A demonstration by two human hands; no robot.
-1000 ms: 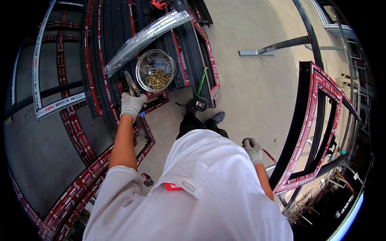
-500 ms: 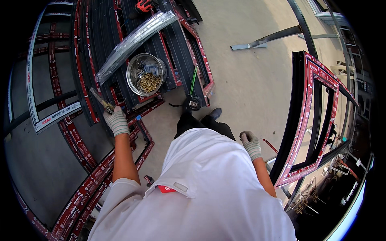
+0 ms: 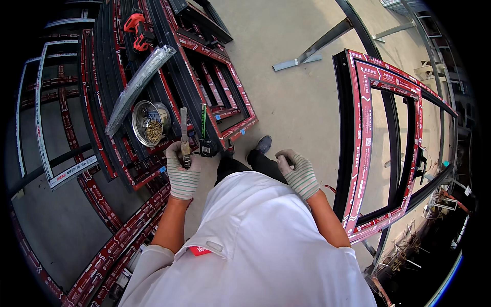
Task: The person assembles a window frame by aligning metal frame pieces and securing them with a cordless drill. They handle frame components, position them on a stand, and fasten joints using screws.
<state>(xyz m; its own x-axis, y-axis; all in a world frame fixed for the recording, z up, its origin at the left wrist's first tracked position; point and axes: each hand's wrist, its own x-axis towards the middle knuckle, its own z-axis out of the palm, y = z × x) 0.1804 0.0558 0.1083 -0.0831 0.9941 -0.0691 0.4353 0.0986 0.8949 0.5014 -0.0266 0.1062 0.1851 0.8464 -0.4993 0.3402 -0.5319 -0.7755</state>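
Observation:
My gloved left hand is closed around a narrow hand tool with a flat grey blade pointing away from me; its exact kind is unclear. To its left, on dark frame bars, rests a clear round tub with brass-coloured screws and small packets inside. Just right of the tool a black tape measure sits with a strip of green tape out. My gloved right hand hovers in front of my waist, fingers loosely bent, thumb apart from them, nothing visible in it.
Silvery metal strips lie across the stacked dark frames beyond the tub. A red and black power tool rests further back. On the right leans a dark window frame with red protective tape. A steel leg stands on the concrete floor.
My left hand has swung right and closer to me with the tool, passing from left of the tub to beside the tape measure. My right hand has come left and slightly up.

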